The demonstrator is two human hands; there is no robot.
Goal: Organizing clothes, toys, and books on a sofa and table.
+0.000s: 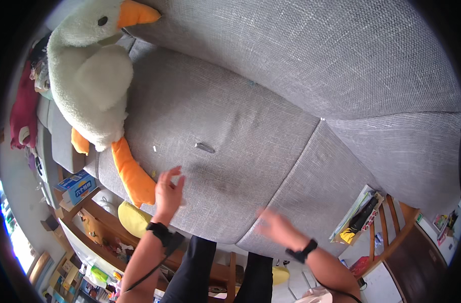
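A grey fabric sofa seat (230, 113) fills the middle of the view. On it lies a small dark grey elongated object (205, 147), with a tiny white scrap (154, 149) to its left. My left hand (170, 191) is over the seat, fingers apart and empty, beside the orange foot (134, 174) of a large white plush goose (90, 79). My right hand (272, 225), blurred, hovers above the seat's front part near a seam, holding nothing. Both wrists wear black bands with cables.
The sofa backrest (310, 49) rises at the top right. A box with papers and a black-and-yellow item (357, 217) stands at the right, near a wooden chair (389, 216). At the left are a blue carton (79, 187), a yellow round cushion (134, 219) and a dark red plush toy (22, 113).
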